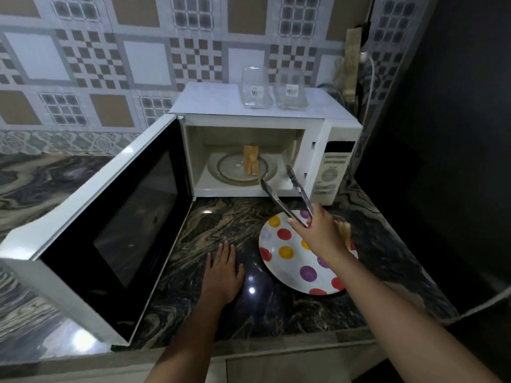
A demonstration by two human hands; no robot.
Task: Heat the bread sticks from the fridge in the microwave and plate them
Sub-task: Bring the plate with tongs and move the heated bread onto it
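The white microwave (329, 150) stands with its door (116, 217) swung wide to the left. Inside, bread sticks (251, 160) lie on a plate on the turntable (221, 170). My right hand (320, 233) grips metal tongs (287, 194), whose spread tips reach into the microwave's opening, to the right of the bread sticks and empty. Below that hand sits a white plate with coloured dots (287, 261), and a bread stick (344, 230) lies at its far right, partly hidden by my hand. My left hand (222, 269) rests flat on the dark marble counter.
Two clear glass containers (255, 88) (290, 91) stand on top of the microwave. A black fridge side (442, 134) fills the right. Cables and a wall socket (351, 64) are behind the microwave. The open door blocks the counter on the left.
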